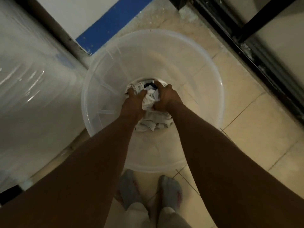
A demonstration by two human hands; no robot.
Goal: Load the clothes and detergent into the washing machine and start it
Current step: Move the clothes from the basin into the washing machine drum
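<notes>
A: Both hands are reaching to the bottom of the translucent tub (pixel 218 89) on the tiled floor (pixel 246 137). Left hand (pixel 133 102) and right hand (pixel 164 97) are closing their fingers on the bundle of clothes (pixel 150 99).

B: Whole pile gathered?

A: Probably not; fabric is trailing under the wrists, though the dim view is hiding detail. Advise scooping from beneath before lifting toward the plastic-wrapped appliance (pixel 32 79), possibly the washer.
</notes>
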